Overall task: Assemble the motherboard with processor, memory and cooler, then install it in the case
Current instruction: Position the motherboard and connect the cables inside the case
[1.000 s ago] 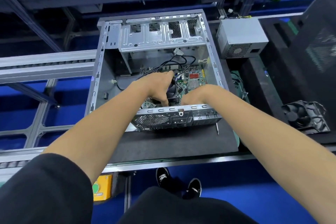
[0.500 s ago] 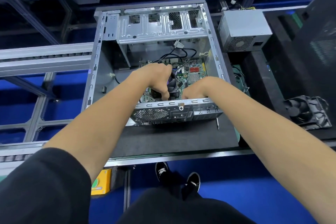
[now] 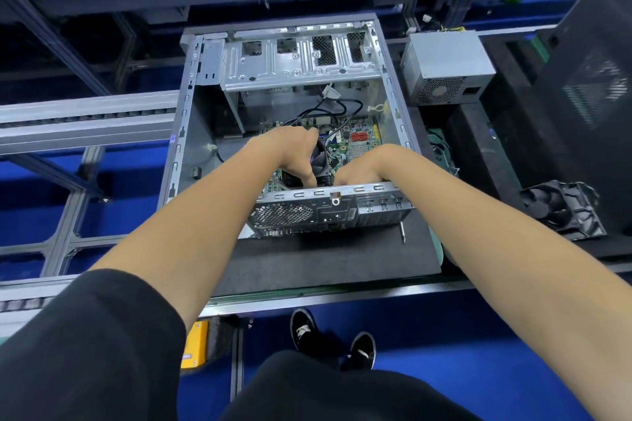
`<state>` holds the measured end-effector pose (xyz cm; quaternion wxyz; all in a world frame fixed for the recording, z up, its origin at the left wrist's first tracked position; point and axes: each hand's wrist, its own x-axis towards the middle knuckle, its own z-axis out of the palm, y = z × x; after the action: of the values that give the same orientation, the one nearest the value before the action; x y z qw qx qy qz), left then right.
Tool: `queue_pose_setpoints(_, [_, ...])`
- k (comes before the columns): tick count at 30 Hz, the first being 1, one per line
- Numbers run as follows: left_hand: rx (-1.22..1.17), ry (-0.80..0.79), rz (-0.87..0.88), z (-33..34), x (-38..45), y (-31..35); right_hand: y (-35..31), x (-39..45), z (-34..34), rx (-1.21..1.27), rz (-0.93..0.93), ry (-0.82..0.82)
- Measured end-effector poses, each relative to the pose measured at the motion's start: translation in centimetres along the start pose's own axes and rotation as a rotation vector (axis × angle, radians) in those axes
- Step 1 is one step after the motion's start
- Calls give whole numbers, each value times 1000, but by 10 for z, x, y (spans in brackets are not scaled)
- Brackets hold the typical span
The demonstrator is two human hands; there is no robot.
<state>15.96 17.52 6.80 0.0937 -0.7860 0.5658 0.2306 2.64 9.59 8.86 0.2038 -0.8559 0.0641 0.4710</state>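
An open grey metal case (image 3: 191, 133) lies on a black mat. Inside it sits the green motherboard (image 3: 359, 143) with a dark cooler fan (image 3: 323, 164) on it and black cables behind. My left hand (image 3: 294, 154) reaches into the case, its fingers curled down over the cooler's left side. Just to the right of the cooler is my right hand (image 3: 359, 169), knuckles up. Its fingers dip behind the case's near wall (image 3: 328, 212) and are hidden.
A grey power supply (image 3: 444, 68) stands right of the case. A small screwdriver (image 3: 403, 232) lies on the black mat (image 3: 325, 260). A black fan shroud (image 3: 564, 208) and a black side panel (image 3: 588, 79) are at the right. Conveyor rails (image 3: 85, 120) run at the left.
Both hands stay at the cooler inside the case, with only small shifts of the fingers. My view has tilted slightly.
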Motion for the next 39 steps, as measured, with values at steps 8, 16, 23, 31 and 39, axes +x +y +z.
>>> queue_pose_setpoints(8, [-16, 59, -59, 9, -10, 17, -16, -53, 8, 401, -217, 1209])
queue_pose_setpoints(16, [-22, 68, -66, 7, -5, 20, -51, -35, 106, 2, -453, 1033])
queue_pose_setpoints(23, [30, 24, -95, 8, 2, 20, -9, 16, 151, -178, -144, 912])
queue_pose_setpoints(31, [63, 44, -91, 10, 3, 20, 25, 32, 168, -121, 253, 1079])
queue_pose_setpoints(39, [51, 54, -70, 13, 8, 14, 17, 28, 161, -74, 289, 1077])
